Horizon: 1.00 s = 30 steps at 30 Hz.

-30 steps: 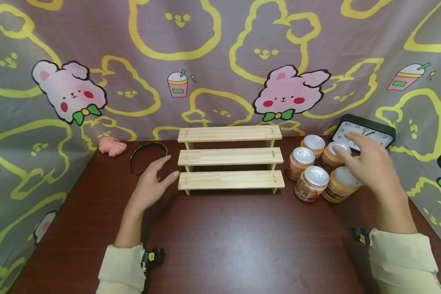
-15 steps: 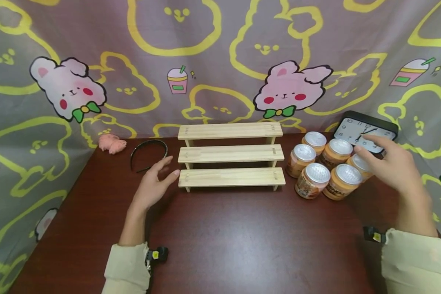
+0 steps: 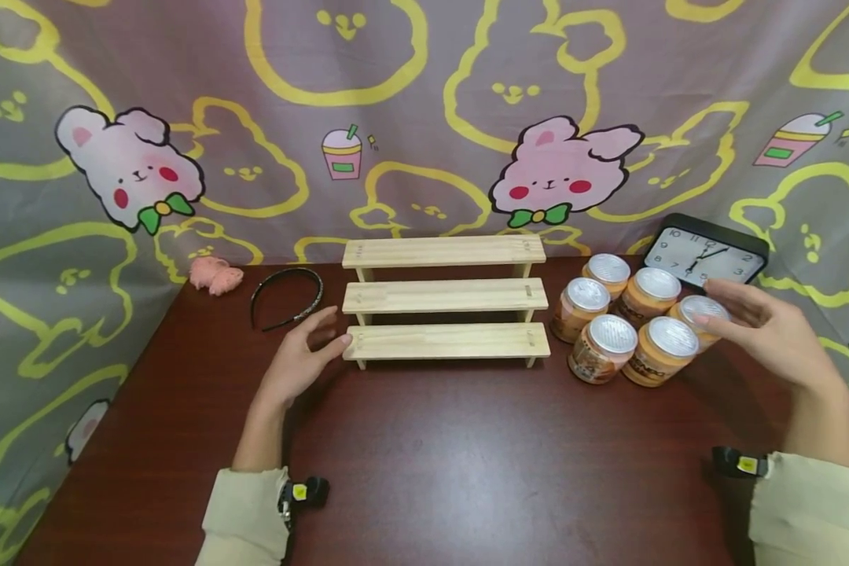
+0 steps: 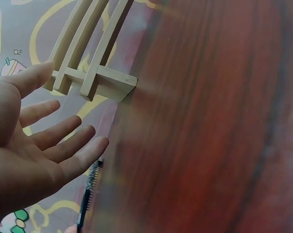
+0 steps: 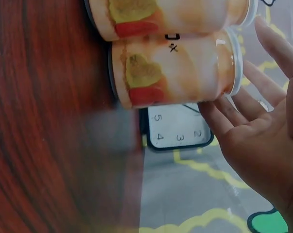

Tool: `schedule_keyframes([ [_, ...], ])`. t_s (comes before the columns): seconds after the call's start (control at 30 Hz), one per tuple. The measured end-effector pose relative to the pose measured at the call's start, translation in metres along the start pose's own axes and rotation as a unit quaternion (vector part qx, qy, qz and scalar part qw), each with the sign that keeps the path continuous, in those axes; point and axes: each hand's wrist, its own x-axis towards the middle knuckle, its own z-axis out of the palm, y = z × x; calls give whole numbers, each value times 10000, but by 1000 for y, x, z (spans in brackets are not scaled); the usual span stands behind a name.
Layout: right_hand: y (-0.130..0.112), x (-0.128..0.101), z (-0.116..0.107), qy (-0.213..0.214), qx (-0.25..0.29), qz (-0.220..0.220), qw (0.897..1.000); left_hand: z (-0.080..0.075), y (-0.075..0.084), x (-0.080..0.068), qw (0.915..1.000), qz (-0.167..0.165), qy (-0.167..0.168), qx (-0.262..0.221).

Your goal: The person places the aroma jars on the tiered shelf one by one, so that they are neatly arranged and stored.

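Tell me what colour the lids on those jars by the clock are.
Silvery, foil-like lids on the orange-labelled jars, clearest in the head view.

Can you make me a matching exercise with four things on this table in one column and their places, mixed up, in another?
Things:
1. headband
2. clock
3. pink toy
4. cans

Places:
A. far left corner, by the cloth
B. right of the wooden rack, in a cluster
C. leaning on the backdrop behind the cans
D. between the pink toy and the rack, beyond the left hand

Pairs: 1-D, 2-C, 3-A, 4-B
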Motion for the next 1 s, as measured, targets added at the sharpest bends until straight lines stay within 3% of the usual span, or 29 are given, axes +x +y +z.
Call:
schedule_keyframes([
  [0.2,8,-3,-1,-207,92,261,9994,0,-5,-1,9976,-298,-162,-602],
  [0.5,20,-4,2,-264,323,457,9981,-1,-8,-2,9893,-387,-437,-1340],
  [1.0,19,-2,5,-300,148,443,9985,3,-15,1,9852,-407,-433,-1611],
])
